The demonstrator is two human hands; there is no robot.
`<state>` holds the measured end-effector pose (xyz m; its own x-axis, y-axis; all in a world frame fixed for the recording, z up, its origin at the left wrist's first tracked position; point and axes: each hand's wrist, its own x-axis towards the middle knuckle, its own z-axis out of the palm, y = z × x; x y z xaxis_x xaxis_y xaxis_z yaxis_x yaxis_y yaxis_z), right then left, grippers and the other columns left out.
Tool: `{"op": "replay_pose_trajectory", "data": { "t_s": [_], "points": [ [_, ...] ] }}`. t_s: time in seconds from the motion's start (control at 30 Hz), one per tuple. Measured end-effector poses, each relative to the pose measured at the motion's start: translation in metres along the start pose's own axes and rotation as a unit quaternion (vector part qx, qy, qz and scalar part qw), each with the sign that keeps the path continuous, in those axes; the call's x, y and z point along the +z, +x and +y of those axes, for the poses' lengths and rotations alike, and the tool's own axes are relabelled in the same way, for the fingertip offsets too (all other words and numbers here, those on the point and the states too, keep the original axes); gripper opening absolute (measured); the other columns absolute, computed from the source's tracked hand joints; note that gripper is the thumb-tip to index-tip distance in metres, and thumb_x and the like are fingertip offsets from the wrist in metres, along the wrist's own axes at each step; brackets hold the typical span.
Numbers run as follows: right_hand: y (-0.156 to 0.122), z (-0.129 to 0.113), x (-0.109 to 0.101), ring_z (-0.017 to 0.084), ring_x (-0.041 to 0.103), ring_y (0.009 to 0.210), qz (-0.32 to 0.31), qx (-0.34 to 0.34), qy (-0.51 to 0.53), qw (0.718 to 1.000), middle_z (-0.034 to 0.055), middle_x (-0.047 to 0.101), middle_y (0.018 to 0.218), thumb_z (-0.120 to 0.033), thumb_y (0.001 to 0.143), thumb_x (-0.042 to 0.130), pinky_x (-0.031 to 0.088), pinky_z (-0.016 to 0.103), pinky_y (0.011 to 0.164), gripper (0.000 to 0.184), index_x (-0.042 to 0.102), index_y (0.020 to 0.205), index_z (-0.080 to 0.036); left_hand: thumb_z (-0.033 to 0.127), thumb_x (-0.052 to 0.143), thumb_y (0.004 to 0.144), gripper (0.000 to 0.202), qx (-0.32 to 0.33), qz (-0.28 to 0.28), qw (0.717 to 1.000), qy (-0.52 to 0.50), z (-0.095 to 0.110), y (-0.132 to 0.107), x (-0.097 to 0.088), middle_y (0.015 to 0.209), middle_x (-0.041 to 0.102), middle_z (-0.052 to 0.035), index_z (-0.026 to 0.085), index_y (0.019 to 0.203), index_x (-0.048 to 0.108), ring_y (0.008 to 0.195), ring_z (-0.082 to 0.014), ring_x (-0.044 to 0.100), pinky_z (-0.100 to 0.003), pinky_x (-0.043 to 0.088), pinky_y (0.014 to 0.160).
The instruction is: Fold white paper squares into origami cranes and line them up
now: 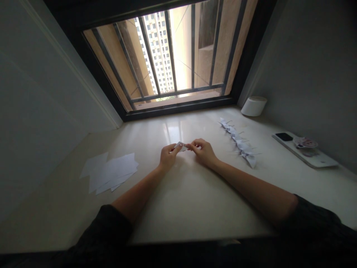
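Between my two hands, above the middle of the pale surface, is a small piece of folded white paper. My left hand pinches its left side, thumb on top. The fingertips of my right hand are closed on its right edge. Left of my hands lies a loose pile of white paper sheets. On the right, several small folded paper figures with thin points stand in a slanting row; they look like paper cranes.
A white phone with a round grip on its back lies at the right. A white cylindrical object stands in the far right corner. Behind the pale sill is a dark-framed window with bars. Walls rise on both sides.
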<state>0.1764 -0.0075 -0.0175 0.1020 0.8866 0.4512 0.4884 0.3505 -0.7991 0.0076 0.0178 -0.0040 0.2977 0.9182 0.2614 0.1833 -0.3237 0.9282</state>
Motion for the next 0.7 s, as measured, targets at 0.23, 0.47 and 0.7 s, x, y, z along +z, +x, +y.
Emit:
{"op": "replay_pose_trajectory", "data": {
  "t_s": [0.23, 0.47, 0.7],
  "points": [
    [0.0, -0.001, 0.0, 0.017, 0.053, 0.07, -0.007, -0.013, -0.011, 1.0, 0.0024, 0.063, 0.067, -0.043, 0.084, 0.055, 0.039, 0.029, 0.065, 0.031, 0.064, 0.063, -0.021, 0.052, 0.053, 0.08, 0.043, -0.008, -0.004, 1.0, -0.006, -0.002, 0.001, 0.001, 0.067, 0.066, -0.003, 0.013, 0.072, 0.07, 0.068, -0.0166, 0.059, -0.025, 0.042, 0.061],
    [-0.001, 0.0, -0.001, 0.018, 0.053, 0.072, -0.009, -0.042, -0.043, 0.998, 0.003, 0.06, 0.068, -0.043, 0.086, 0.053, 0.04, 0.031, 0.067, 0.032, 0.062, 0.065, -0.021, 0.051, 0.046, 0.084, 0.046, 0.004, -0.018, 1.0, 0.019, -0.005, 0.002, 0.0, 0.075, 0.07, -0.004, 0.014, 0.079, 0.071, 0.073, -0.0174, 0.061, -0.026, 0.043, 0.067],
    [-0.004, -0.011, -0.003, 0.016, 0.06, 0.07, 0.008, -0.012, 0.051, 0.999, 0.0017, 0.068, 0.077, -0.047, 0.077, 0.063, 0.045, 0.031, 0.068, 0.031, 0.067, 0.098, -0.024, 0.053, 0.042, 0.085, 0.05, 0.005, -0.009, 1.0, 0.025, -0.007, 0.002, 0.0, 0.073, 0.069, -0.0045, 0.014, 0.078, 0.072, 0.07, -0.0164, 0.059, -0.027, 0.042, 0.068]
  ]
}}
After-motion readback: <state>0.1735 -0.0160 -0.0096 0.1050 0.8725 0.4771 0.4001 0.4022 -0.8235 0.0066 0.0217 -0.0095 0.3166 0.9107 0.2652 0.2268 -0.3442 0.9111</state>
